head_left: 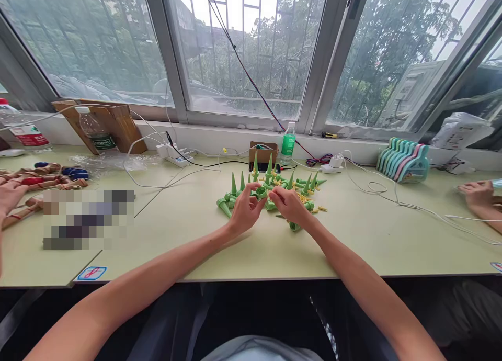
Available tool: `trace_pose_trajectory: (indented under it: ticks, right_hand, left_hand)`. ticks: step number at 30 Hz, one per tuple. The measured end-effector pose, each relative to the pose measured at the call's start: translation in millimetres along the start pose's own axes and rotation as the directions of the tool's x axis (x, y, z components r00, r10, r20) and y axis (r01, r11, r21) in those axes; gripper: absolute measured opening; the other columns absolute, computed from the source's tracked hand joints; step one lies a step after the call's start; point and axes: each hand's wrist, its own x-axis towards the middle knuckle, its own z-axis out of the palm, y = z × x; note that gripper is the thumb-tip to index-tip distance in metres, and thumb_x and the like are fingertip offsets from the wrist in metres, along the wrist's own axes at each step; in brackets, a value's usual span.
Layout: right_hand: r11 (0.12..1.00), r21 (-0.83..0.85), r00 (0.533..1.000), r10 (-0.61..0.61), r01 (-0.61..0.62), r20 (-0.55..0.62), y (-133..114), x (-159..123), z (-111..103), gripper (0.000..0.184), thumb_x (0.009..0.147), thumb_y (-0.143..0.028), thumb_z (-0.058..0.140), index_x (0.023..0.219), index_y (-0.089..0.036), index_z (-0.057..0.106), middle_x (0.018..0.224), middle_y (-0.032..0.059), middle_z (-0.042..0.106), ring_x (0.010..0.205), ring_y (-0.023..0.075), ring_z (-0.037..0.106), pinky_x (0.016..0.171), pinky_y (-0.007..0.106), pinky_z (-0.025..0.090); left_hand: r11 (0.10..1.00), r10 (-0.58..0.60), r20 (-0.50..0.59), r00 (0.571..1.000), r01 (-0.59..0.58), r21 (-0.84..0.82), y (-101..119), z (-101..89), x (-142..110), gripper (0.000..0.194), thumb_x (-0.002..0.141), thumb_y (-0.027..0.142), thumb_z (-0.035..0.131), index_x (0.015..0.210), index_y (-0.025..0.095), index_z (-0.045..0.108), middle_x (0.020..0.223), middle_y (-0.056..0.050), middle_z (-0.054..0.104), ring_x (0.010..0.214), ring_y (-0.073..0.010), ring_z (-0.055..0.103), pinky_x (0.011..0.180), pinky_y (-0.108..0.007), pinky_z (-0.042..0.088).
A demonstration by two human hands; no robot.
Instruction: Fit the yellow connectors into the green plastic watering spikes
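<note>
My left hand (246, 210) and my right hand (289, 205) meet over the middle of a pale green table (196, 230). The left fingers pinch a green cone-shaped plastic piece (260, 192) by its round open end. The right fingers are closed on a small part at that same piece; I cannot make out what it is. Just behind the hands lies a pile of green cone spikes (274, 185), several standing upright, with small yellow parts (304, 199) scattered among them. One green ring piece (294, 226) lies under my right wrist.
A cardboard box (263, 153) and a green bottle (288, 141) stand by the window sill. Power strips and white cables (176, 157) cross the table. Pastel hangers (403, 162) stand at the right. Other people's hands are at the far left (10, 196) and far right (476, 193).
</note>
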Motion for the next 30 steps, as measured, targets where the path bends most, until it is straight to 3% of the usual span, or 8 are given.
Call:
trace_pose_trajectory:
  ticks: [10,14,18,21,30]
  right_hand:
    - [1.0,0.022,0.995,0.024,-0.022,-0.094,0.4,-0.1,0.0,0.036,0.099,-0.043,0.037,0.073,-0.02,0.044,0.056,-0.0045,0.042,0.05,0.01,0.034,0.053,0.024,0.029]
    - [0.999,0.05,0.993,0.024,-0.018,-0.12,-0.3,0.2,-0.8,0.034,0.099,-0.042,0.037,0.074,-0.02,0.044,0.056,-0.0046,0.043,0.05,0.0101,0.036,0.053,0.024,0.031]
    - [0.999,0.052,0.994,0.009,-0.003,-0.112,-2.1,-0.4,-2.2,0.033,0.099,-0.042,0.037,0.076,-0.02,0.045,0.057,-0.004,0.044,0.051,0.0105,0.038,0.055,0.023,0.033]
    - [0.999,0.049,0.996,-0.004,0.009,-0.093,-4.7,-1.0,-4.0,0.033,0.099,-0.042,0.036,0.078,-0.02,0.048,0.059,-0.0032,0.046,0.053,0.0108,0.039,0.056,0.023,0.034]
    - [0.994,0.083,0.997,-0.073,0.075,-0.028,-8.1,-0.6,-5.2,0.028,0.098,-0.037,0.042,0.084,-0.018,0.057,0.064,-0.0023,0.048,0.056,0.0096,0.038,0.057,0.021,0.033]
  left_hand:
    - [0.994,-0.075,-0.029,0.997,0.072,-0.082,1.2,-1.4,0.8,0.029,0.091,0.042,0.054,0.112,0.024,0.044,0.099,-0.002,0.055,0.043,-0.0008,0.047,0.038,-0.015,0.038]
    - [0.97,-0.16,-0.04,0.986,0.15,-0.19,2.1,-2.5,2.9,0.027,0.093,0.047,0.047,0.096,0.02,0.047,0.086,0.0,0.058,0.04,-0.0025,0.048,0.035,-0.015,0.034]
    - [0.936,-0.226,0.012,0.974,0.221,-0.273,1.9,-3.4,5.2,0.049,0.094,0.054,0.04,0.065,0.016,0.049,0.054,0.002,0.052,0.035,-0.0057,0.044,0.034,-0.018,0.033]
    - [0.9,-0.267,0.065,0.961,0.273,-0.339,2.8,-4.0,6.2,0.062,0.092,0.06,0.038,0.049,0.016,0.046,0.048,-0.002,0.052,0.034,-0.0063,0.042,0.034,-0.021,0.032]
    - [0.857,-0.32,0.225,0.92,0.382,-0.344,1.3,-5.6,5.5,0.071,0.091,0.065,0.034,0.051,0.012,0.06,0.048,-0.007,0.058,0.037,-0.0098,0.046,0.038,-0.024,0.037]
